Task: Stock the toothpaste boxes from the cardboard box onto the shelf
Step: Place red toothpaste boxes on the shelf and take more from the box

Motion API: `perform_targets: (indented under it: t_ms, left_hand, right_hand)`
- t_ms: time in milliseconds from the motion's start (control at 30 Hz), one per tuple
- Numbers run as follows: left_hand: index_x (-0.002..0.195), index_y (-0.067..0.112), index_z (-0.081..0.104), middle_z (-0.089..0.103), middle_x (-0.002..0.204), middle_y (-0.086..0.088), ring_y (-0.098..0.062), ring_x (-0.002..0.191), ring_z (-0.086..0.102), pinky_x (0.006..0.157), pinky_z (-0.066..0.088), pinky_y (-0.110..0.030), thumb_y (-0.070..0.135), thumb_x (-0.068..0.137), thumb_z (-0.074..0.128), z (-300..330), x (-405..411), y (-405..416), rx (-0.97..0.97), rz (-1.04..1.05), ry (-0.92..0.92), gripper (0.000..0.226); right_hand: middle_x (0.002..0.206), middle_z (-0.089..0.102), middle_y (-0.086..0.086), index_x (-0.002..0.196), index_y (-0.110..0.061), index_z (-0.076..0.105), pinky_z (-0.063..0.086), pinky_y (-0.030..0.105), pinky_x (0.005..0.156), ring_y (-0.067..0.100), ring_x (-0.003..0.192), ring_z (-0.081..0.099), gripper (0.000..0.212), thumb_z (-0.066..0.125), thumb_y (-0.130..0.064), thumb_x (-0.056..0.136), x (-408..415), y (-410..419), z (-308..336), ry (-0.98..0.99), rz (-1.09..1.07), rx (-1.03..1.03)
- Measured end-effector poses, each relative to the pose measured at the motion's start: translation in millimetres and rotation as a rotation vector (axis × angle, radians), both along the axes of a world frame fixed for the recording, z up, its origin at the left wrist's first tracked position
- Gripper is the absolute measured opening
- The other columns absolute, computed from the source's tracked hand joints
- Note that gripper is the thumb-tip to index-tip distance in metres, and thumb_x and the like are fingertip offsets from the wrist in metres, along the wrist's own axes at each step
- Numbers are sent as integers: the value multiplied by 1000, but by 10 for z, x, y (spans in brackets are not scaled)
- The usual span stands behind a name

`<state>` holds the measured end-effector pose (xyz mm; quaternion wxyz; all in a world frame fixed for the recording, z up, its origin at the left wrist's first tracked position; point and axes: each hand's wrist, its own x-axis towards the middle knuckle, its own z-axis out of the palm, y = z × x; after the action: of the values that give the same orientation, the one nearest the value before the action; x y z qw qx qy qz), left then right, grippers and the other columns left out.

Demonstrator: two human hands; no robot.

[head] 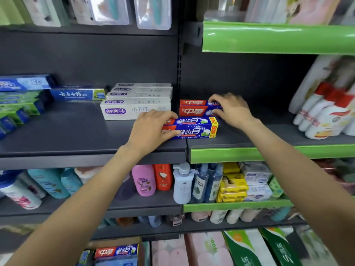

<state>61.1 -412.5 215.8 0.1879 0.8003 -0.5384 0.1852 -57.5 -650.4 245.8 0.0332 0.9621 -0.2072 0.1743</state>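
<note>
A red and blue toothpaste box (pixel 194 129) lies lengthwise on the dark middle shelf (pixel 76 131), and my left hand (pixel 151 127) grips its left end. Behind it sit two more boxes of the same kind (pixel 194 108), stacked one on the other. My right hand (pixel 230 109) curls round the right end of that rear stack. At the bottom of the view a cardboard box (pixel 115 241) holds further red and blue toothpaste boxes (pixel 117 251).
White toothpaste boxes (pixel 137 101) are stacked left of my hands, with blue and green ones (pixel 23 96) further left. White tubes (pixel 326 116) lean at the shelf's right end. Bottles (pixel 182 183) fill the shelf below. A green-edged shelf (pixel 278 38) juts out above right.
</note>
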Motion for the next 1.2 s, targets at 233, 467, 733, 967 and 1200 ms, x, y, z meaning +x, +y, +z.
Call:
perform_targets:
  t_ms: [233, 467, 733, 967, 1200]
  left_hand:
    - [132, 27, 45, 51, 128, 2, -19, 115, 43, 84, 45, -38, 41, 84, 58, -86, -108, 79, -42, 60, 102, 52]
    - [131, 24, 48, 51, 128, -5, -23, 115, 46, 92, 43, -38, 30, 84, 66, -27, -198, -436, -23, -69, 192, 51]
    - [128, 22, 50, 57, 123, -4, -20, 115, 52, 94, 43, -32, 25, 79, 70, 64, -220, -889, -80, -153, 261, 54]
    - [131, 15, 48, 43, 135, -11, -28, 125, 37, 95, 44, -45, 23, 86, 59, 103, -75, -1076, 21, 55, 127, 46]
    - [130, 16, 50, 57, 125, -8, -26, 121, 42, 94, 41, -38, 31, 87, 53, 69, 32, -622, -57, 131, 8, 45]
  right_hand:
    - [146, 40, 4, 136, -19, 47, 32, 32, 108, 19, 135, 33, 39, 48, -24, 97, -198, -32, -154, -245, 169, 306]
    - [132, 53, -2, 132, -23, 49, 37, 30, 89, 18, 120, 43, 42, 56, -34, 92, -749, 297, -221, -255, 153, 236]
    - [130, 52, 7, 128, -21, 53, 41, 42, 93, 28, 117, 41, 46, 65, -34, 85, -739, -102, -138, -136, -60, 111]
    - [133, 44, 7, 129, -19, 47, 35, 45, 98, 29, 124, 35, 42, 58, -31, 90, -210, -303, -23, 2, -116, 135]
    - [151, 29, 6, 145, -23, 29, 6, 57, 113, 29, 139, 24, 55, 51, -23, 94, 177, -383, -1, 31, -127, 196]
